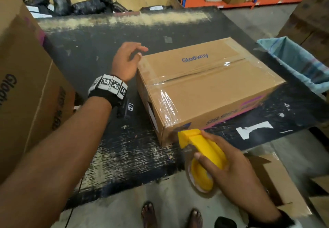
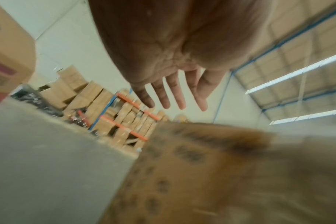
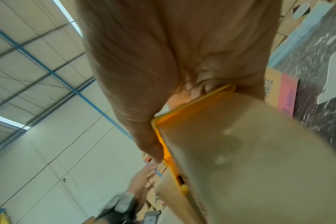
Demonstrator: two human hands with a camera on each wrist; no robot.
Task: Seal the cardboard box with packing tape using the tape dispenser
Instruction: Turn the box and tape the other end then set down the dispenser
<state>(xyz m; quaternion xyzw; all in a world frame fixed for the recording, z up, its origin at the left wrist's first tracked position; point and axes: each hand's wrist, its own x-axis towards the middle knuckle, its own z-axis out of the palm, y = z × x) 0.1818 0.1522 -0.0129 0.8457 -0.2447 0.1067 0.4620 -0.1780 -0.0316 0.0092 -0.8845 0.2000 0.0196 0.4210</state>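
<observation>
A brown cardboard box [image 1: 204, 85] printed "Glodway" lies on the dark worktable [image 1: 99, 49], with clear tape along its top seam and down its near corner. My right hand [image 1: 226, 163] grips a yellow tape dispenser [image 1: 201, 149] whose front end touches the box's near lower corner; the dispenser [image 3: 171, 121] and its tape roll [image 3: 240, 151] fill the right wrist view. My left hand [image 1: 126, 62] hovers at the box's far left corner, fingers [image 2: 173, 94] spread and straight, holding nothing. The box [image 2: 201, 174] shows blurred below it.
A large "Glodway" carton [image 1: 21, 85] stands at the left. A bin with black bags [image 1: 85, 3] is behind the table. A blue-lined bin [image 1: 299, 64] sits right, an open carton [image 1: 277, 179] on the floor near right, and my feet [image 1: 170, 215] below the table edge.
</observation>
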